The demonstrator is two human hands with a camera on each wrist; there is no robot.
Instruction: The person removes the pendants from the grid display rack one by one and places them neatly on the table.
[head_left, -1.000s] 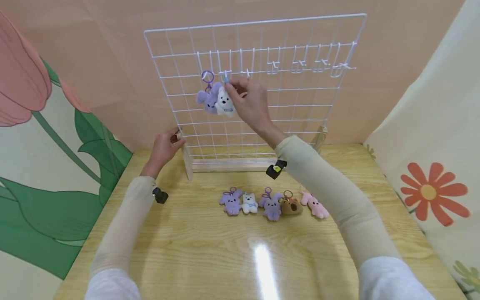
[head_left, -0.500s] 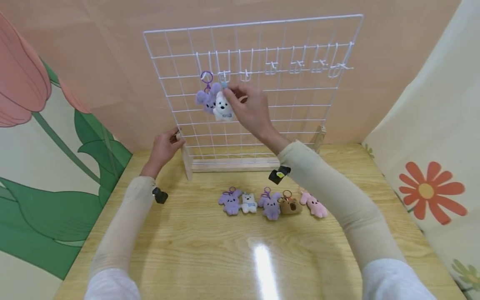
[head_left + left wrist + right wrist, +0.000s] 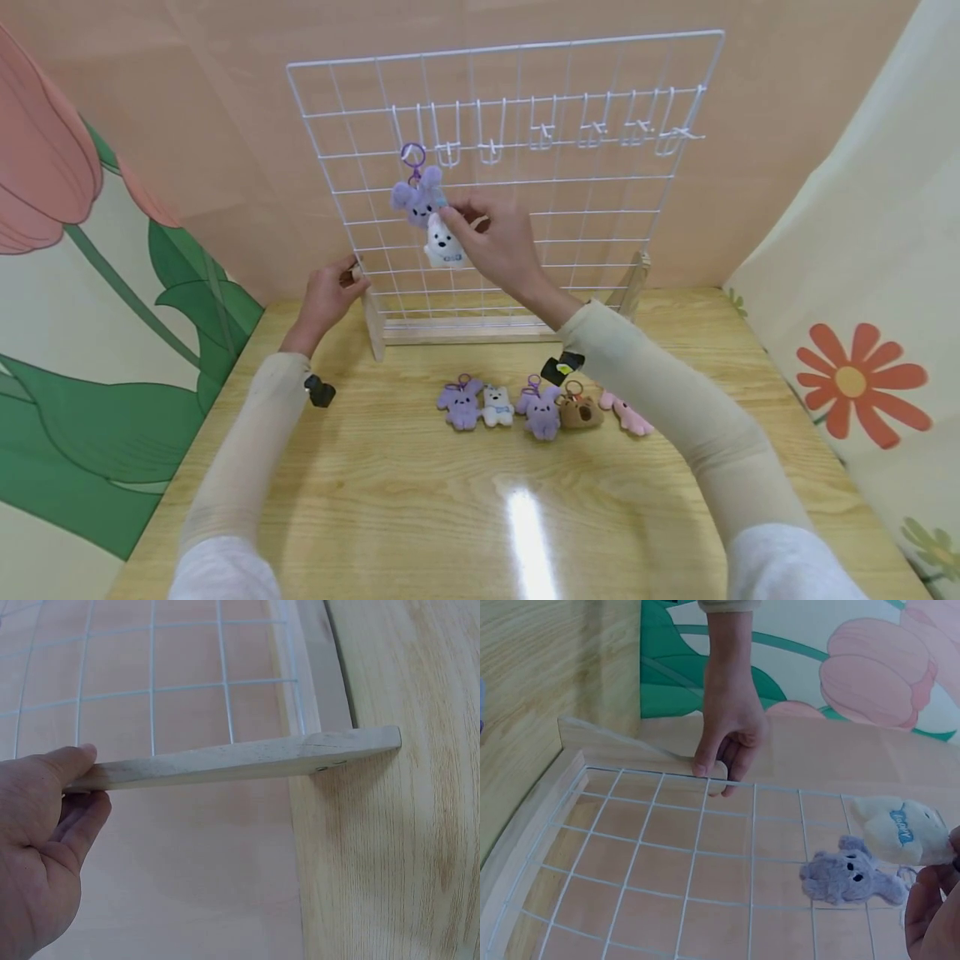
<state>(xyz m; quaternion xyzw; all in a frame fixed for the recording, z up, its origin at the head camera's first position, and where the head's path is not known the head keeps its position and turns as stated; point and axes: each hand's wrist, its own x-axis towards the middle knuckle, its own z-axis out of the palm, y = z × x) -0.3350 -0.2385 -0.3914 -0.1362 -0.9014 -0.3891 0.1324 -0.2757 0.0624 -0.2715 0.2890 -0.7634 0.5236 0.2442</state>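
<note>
In the head view my right hand (image 3: 501, 240) pinches the top of a white plush dog keychain (image 3: 442, 245) in front of the wire grid rack (image 3: 570, 241). The dog hangs below the hooks, and the right wrist view shows blue lettering on its front. Just behind it, a purple plush keychain (image 3: 415, 200) with big ears hangs by its purple ring from the leftmost hook. My left hand (image 3: 328, 295) grips the rack's left wooden upright (image 3: 225, 761), thumb on one side and fingers on the other in the left wrist view.
Several plush keychains lie in a row on the wooden table (image 3: 375, 500): purple ones (image 3: 461, 407), a white dog (image 3: 497, 407), a brown one (image 3: 581, 412) and a pink one (image 3: 633, 417), partly behind my right sleeve. Several white hooks (image 3: 542, 135) line the rack's upper part.
My right hand has moved down from the second hook with the white plush dog keychain, which now hangs lower, clear of that hook. My left hand stays on the upright.
</note>
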